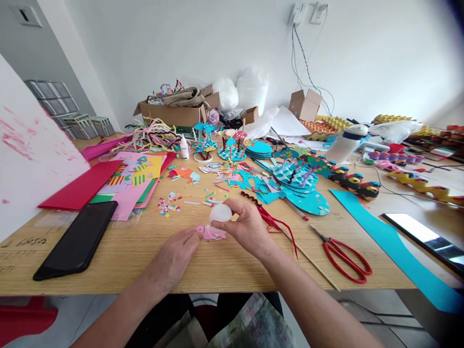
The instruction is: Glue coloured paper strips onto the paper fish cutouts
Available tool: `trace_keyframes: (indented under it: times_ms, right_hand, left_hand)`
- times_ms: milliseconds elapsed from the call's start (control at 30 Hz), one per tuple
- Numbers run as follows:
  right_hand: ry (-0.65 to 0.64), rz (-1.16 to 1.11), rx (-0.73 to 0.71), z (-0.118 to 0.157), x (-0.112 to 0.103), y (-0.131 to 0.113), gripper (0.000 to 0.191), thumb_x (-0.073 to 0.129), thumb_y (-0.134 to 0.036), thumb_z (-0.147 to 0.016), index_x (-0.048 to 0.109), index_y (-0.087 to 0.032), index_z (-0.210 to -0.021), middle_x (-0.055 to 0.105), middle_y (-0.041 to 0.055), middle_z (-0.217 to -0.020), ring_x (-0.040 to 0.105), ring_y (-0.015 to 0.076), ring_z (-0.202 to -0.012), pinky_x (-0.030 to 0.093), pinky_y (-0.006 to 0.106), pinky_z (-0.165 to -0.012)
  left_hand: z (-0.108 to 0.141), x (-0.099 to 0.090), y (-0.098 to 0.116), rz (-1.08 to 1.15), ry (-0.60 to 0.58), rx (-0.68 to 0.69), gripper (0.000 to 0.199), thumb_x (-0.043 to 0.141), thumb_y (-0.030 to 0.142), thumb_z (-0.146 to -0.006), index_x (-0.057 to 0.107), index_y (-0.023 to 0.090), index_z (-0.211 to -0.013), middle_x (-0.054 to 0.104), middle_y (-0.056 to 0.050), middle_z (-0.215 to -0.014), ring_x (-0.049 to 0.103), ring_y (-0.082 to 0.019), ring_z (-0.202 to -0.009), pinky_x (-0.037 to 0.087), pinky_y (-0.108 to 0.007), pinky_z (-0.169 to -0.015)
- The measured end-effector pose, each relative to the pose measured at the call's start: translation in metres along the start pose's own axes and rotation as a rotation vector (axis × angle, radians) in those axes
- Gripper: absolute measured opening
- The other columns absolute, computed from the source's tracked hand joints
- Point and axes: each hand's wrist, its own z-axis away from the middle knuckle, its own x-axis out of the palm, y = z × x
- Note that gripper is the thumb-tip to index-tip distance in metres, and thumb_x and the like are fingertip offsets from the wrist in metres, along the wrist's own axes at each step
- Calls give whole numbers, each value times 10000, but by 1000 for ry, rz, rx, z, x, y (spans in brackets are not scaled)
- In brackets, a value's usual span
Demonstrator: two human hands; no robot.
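My right hand (248, 224) is closed around a white glue bottle (220, 215), tipped so that its round base faces up toward me. Below it lies a small pink paper fish (208, 232) on the table, with a pale curved line on it. The bottle's nozzle is hidden. The fingertips of my left hand (177, 253) are pressed together at the fish's head end, holding it against the wood. Small coloured paper scraps (168, 204) lie just beyond both hands.
Red-handled scissors (348, 258), a thin wooden stick (311, 261) and red ribbon (277, 222) lie to the right. A black phone (76, 241) and coloured paper (81, 186) are at left. Behind stand another glue bottle (184, 148) and blue paper crafts (232, 151).
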Motion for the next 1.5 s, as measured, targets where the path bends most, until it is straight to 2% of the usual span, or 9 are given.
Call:
trace_keyframes:
  times_ms: [100,300,533,900,1067,1367,1500]
  right_hand:
    - [4,-26,16,-1,0,-1,111,658,-191,-615,549,-176,-601,529,-41,-584,479,105,-581,346,214,-555]
    - [-12,23,19,-6,14,-1,132,681,-208,-609,558,-175,-641,544,-37,-618,481,107,-604,351,214,-569]
    - [-31,15,8,0,6,0,132,679,-212,-615,554,-179,-641,537,-47,-618,478,99,-601,349,205,-565]
    - [-28,-4,42,-5,12,-1,143,680,-206,-607,545,-181,-650,529,-44,-625,470,101,-604,355,208,-569]
    - [1,-12,53,-10,15,1,144,677,-211,-612,549,-175,-667,536,-39,-634,475,105,-616,353,215,-573]
    - [-27,12,35,-8,15,1,144,674,-229,-623,548,-177,-668,553,-36,-640,469,103,-613,350,208,-569]
    - [-14,42,35,-5,16,0,169,694,-227,-596,543,-181,-658,542,-46,-627,466,98,-598,344,204,-560]
  left_hand:
    - [0,-1,0,-4,-7,-13,299,262,84,-850,552,135,-900,640,-94,-995,565,-168,-1003,488,-326,-862]
    - [-1,-1,2,-23,-20,-33,305,254,107,-857,547,145,-930,634,-87,-1011,562,-167,-1008,484,-327,-862]
    - [1,0,0,10,-61,-59,307,266,103,-853,541,163,-976,617,-69,-1069,537,-159,-1053,469,-327,-889]
    - [0,0,1,12,-30,-29,301,277,78,-841,549,129,-961,626,-96,-1030,554,-169,-1023,472,-323,-884]
    - [1,0,2,2,-43,-64,309,266,79,-844,554,137,-939,632,-87,-1018,561,-165,-1007,479,-316,-871]
    - [1,-1,2,50,-58,-91,305,279,85,-838,542,159,-974,618,-71,-1056,540,-165,-1042,468,-329,-886]
    - [-1,-4,3,59,-62,-59,296,276,82,-834,536,159,-952,619,-76,-1030,543,-170,-1031,468,-338,-886]
